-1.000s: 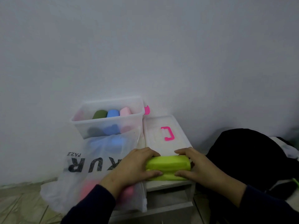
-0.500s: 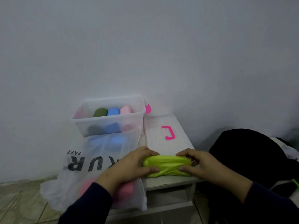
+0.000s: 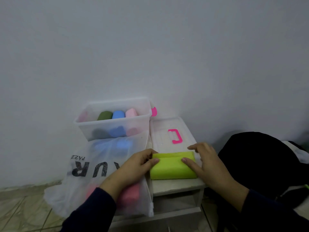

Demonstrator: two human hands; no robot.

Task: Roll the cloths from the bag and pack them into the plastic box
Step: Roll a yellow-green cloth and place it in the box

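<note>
A lime green cloth [image 3: 172, 171] lies on the white stool top, mostly flat, with its far edge turned over into a low roll. My left hand [image 3: 133, 166] grips the cloth's left end, thumb on the rolled edge. My right hand [image 3: 207, 163] holds the right end, thumb on top and fingers spread behind it. The clear plastic box [image 3: 115, 121] stands open at the back left with a dark green roll [image 3: 104, 115], a blue roll [image 3: 118, 114] and a pink roll [image 3: 131, 112] inside. The translucent bag [image 3: 80, 166] lies in front of the box, with blue and pink cloths showing through.
The box's clear lid [image 3: 163, 129] with a pink handle [image 3: 175, 136] lies on the stool [image 3: 177, 185] behind the cloth. A black bag [image 3: 259, 161] sits on the floor to the right. A plain wall stands close behind, and tiled floor shows at the lower left.
The green cloth was a tight roll between both hands. It now lies wider and flatter on the stool with only its far edge rolled, and my right fingers have spread.
</note>
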